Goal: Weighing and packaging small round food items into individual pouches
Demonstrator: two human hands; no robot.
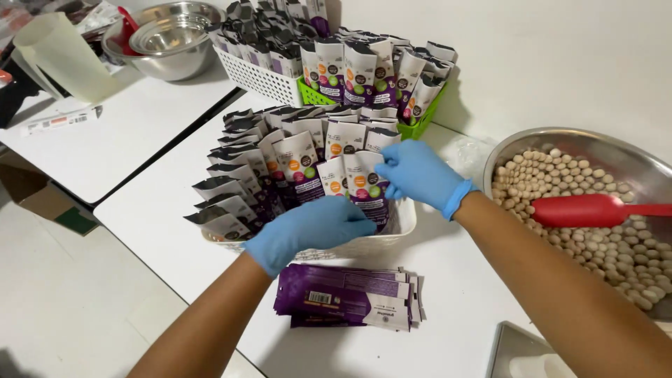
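**A:** Where do the hands sit?

**B:** Both wear blue gloves and reach in from the lower edge over a white basket (399,227) packed with upright purple-and-white pouches. The left hand (311,231) lies palm down across the near rim, forearm rising from the bottom left, fingers curled loosely and pointing right towards one pouch (365,187) at the front of the row. Whether those fingers grip it or only rest against it cannot be told.

**A:** And the right?

**B:** The right hand (418,173) comes in from the lower right, wrist bent, knuckles up. Its fingertips close on the top right edge of that same front pouch, pinching it where it stands in the basket's near right corner.

**A:** What lies below the hands?

**B:** A flat stack of pouches (346,297), purple side up, fanned slightly, on the white table (455,280) just in front of the basket and under the left wrist.

**A:** To the right?

**B:** A large steel bowl (602,143) holding small round beige balls (595,241), with a red scoop (584,210) lying on top of them, handle pointing right. It stands near the right forearm, apart from it.

**A:** Further back?

**B:** A green basket (420,126) and a second white basket (255,80), both full of the same upright pouches. At the top left, nested steel mixing bowls (168,42) and a pale translucent jug (59,56) stand on a neighbouring table.
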